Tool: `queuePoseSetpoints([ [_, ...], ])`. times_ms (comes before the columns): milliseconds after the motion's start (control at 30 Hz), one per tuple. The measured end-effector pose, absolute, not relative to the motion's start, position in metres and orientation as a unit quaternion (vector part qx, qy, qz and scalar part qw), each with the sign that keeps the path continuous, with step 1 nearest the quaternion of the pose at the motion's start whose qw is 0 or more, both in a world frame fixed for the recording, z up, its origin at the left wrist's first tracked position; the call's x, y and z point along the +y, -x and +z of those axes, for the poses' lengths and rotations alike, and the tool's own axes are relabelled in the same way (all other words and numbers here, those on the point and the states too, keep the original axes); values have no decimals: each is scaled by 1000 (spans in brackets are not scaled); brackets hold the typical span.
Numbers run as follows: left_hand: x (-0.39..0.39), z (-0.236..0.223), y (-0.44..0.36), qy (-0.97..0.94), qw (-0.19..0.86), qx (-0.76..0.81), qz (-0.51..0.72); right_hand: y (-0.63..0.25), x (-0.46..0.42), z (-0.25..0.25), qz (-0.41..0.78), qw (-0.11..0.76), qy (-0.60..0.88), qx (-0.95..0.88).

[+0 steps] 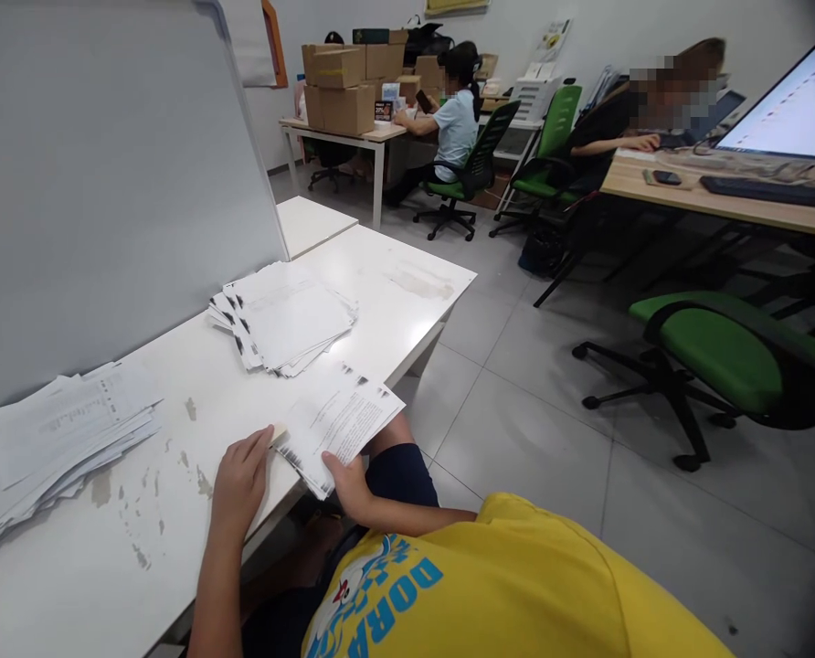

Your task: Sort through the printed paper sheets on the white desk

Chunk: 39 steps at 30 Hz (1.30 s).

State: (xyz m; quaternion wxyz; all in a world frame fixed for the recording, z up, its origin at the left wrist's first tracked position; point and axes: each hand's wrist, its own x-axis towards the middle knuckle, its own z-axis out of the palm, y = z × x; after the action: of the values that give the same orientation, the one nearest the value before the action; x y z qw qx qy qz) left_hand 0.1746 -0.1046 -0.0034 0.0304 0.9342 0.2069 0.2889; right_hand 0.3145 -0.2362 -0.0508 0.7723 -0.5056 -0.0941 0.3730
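My right hand [350,486] grips a small stack of printed sheets [343,416] at its near edge, thumb on top and fingers hidden beneath. The sheets carry lines of text and dark smudged marks along their edges, and they extend over the table's front edge. Just left of them, my left hand [241,480] rests at the tabletop with its fingers together. At its fingertips is a small flat cream-coloured piece [279,433], close to the sheets' left corner; its exact kind does not show.
A fanned paper pile [291,315] lies farther back on the white table [407,247], and another pile [65,429] at the left. A grey panel [106,164] stands along the table's far side. Green chairs [715,347], a desk with a monitor [791,110], cardboard boxes [343,105] and seated people are beyond.
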Motion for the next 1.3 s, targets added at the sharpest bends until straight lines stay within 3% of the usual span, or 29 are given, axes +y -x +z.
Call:
queuePoseSetpoints([
  [1300,-108,-5,-176,-929,40,248,272,-311,-235,-57,361,765,521,-112],
])
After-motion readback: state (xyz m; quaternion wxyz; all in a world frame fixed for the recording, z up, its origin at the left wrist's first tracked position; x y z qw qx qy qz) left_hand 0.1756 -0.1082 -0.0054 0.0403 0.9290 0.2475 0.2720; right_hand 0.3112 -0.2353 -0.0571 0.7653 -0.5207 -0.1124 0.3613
